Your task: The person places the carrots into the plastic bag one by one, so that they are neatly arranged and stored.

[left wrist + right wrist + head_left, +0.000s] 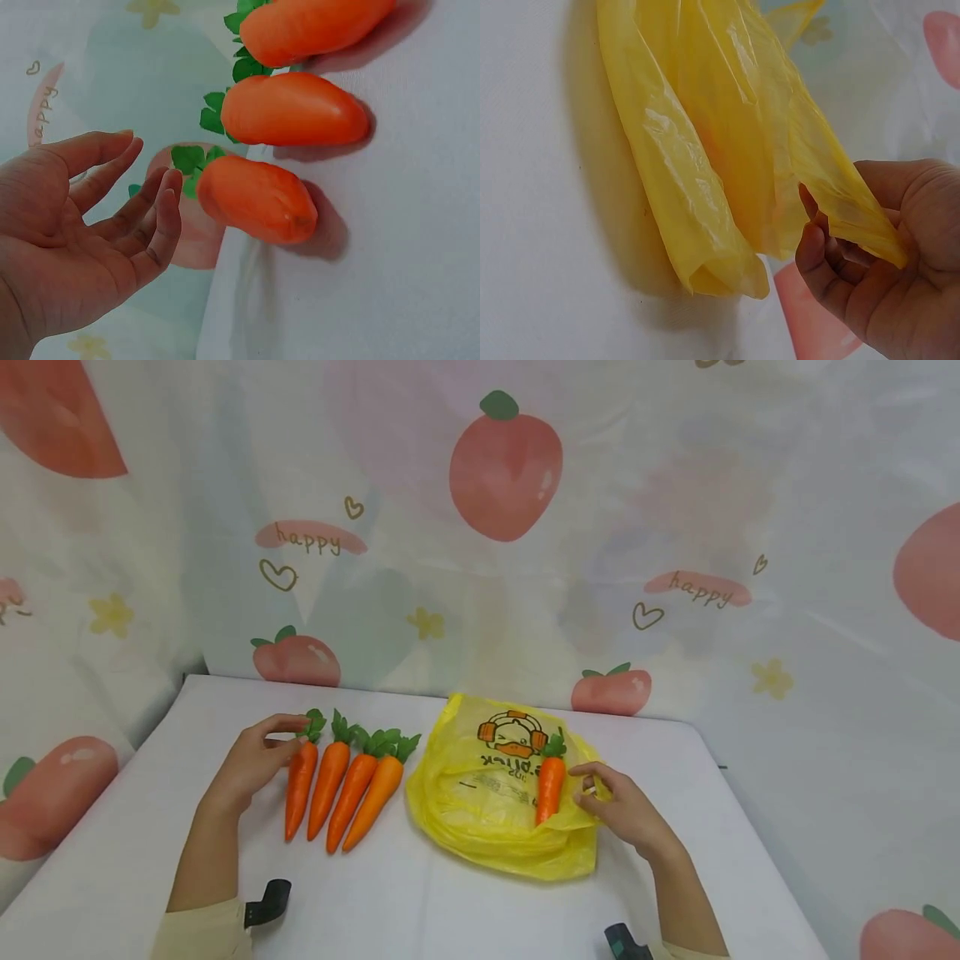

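Four-in-a-row is avoided here: several orange carrots with green tops lie side by side on the left of the table, the leftmost carrot (302, 785) beside my left hand (251, 762). That hand has relaxed, parted fingers right at its leafy top (189, 159). A yellow plastic bag (480, 839) with a duck print lies spread at the centre right. One more carrot (551, 781) lies at its mouth, lower tip covered by a fold. My right hand (622, 808) holds the bag's right edge between thumb and curled fingers; in the right wrist view a bag corner (847, 202) passes into the palm.
The white table (450, 918) has its far edge against a fruit-patterned cloth (480, 610). Black wrist devices (268, 903) show below both forearms. Between the row of carrots and the bag runs a narrow strip of tabletop.
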`<state>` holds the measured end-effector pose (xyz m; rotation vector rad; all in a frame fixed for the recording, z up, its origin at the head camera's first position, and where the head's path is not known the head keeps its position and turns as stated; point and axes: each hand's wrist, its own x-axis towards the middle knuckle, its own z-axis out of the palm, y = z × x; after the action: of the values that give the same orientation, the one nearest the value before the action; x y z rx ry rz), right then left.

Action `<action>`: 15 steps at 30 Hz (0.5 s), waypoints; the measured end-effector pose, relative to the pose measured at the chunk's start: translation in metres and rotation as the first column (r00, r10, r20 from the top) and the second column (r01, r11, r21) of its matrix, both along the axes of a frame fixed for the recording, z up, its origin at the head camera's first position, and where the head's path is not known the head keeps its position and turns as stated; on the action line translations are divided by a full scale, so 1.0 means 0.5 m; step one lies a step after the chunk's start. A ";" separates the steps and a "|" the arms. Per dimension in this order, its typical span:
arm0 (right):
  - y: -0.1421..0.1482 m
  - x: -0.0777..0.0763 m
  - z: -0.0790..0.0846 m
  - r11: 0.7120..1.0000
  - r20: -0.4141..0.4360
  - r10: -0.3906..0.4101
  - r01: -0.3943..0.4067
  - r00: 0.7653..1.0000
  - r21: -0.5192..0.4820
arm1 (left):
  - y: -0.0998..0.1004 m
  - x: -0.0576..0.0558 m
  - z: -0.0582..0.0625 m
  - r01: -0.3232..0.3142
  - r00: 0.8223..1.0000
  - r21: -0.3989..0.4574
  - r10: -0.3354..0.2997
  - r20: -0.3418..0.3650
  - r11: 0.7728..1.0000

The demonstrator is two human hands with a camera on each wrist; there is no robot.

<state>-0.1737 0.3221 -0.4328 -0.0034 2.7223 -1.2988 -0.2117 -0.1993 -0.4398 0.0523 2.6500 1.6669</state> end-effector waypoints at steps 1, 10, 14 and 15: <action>0.000 0.000 0.000 1.000 -0.002 0.002 -0.002 1.000 -0.002 | -0.003 -0.002 -0.003 -0.008 1.000 -0.001 0.008 0.006 1.000; 0.000 -0.002 0.003 1.000 -0.016 0.015 -0.015 1.000 0.007 | -0.033 -0.011 -0.031 -0.052 0.998 0.008 0.052 0.028 0.999; -0.003 0.002 0.001 0.999 -0.019 0.028 -0.028 0.999 0.022 | -0.045 -0.015 -0.055 -0.060 0.995 0.013 0.059 0.079 0.998; -0.003 0.004 0.001 0.999 -0.019 0.024 -0.024 1.000 0.026 | -0.046 -0.017 -0.062 -0.051 0.994 0.014 0.049 0.094 0.999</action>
<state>-0.1718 0.3206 -0.4325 -0.0467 2.7463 -1.2638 -0.2200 -0.2226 -0.4706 -0.0905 2.5898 1.6617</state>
